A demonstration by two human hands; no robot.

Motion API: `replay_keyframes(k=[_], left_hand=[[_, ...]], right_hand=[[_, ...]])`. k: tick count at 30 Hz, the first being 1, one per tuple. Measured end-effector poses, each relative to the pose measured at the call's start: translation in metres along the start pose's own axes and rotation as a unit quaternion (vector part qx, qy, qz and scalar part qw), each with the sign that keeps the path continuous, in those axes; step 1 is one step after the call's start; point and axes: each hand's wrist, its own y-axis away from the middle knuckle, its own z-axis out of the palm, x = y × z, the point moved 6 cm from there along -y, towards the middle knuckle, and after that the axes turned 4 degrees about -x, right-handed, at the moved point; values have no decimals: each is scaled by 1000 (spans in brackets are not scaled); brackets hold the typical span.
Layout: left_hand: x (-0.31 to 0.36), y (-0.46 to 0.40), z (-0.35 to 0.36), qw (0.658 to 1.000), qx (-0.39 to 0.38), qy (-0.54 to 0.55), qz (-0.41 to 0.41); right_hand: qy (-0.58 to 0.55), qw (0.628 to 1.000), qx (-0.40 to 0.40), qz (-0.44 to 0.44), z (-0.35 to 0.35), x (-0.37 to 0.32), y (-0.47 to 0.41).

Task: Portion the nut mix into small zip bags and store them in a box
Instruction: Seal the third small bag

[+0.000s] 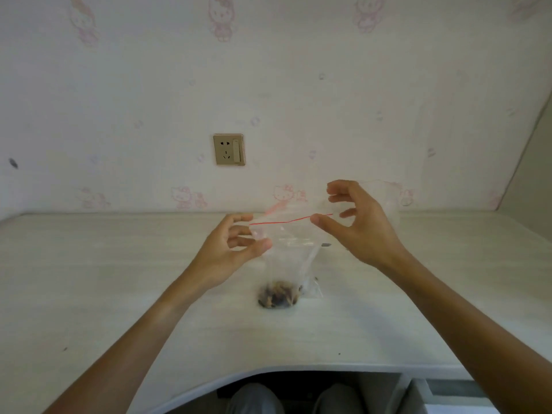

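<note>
Your zip bag (286, 252) hangs above the middle of the desk (119, 279), nut mix (279, 295) in its bottom, your left hand (230, 249) at its left top corner, your right hand (355, 225) at its right, the wall socket (229, 149) behind

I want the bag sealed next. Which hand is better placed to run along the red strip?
Probably the right hand: its thumb sits on the red strip, while the left hand pinches the bag at its end.
</note>
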Motion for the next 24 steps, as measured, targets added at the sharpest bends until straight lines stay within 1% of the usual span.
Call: replay_keyframes(k=[2,4,6,7,9,11,14,16,19,24], left_hand=[[-12,9,14,999,-43,16,-15],[-19,17,26,995,-92,29,-23],[-23,23,37,992,-126,16,-20],[-25,25,41,993,-120,9,-16],[-27,23,45,998,-66,11,-16],[-29,20,46,997,-21,58,-41],[-24,16,47,993,-8,108,-56],[-18,13,46,992,-8,118,-52],[-11,9,46,989,5,139,-50],[-13,4,50,995,14,101,-13]], right_hand=[[-61,997,-12,47,8,14,5],[-102,992,-14,70,14,24,13],[-144,985,-16,90,21,32,21],[-164,980,-23,106,24,37,24],[-196,970,-55,131,33,44,30],[-207,961,-102,151,44,47,37],[-209,952,-166,152,64,45,46],[-201,950,-184,152,76,45,50],[-216,948,-171,163,84,46,53],[-275,931,-108,216,75,60,60]])
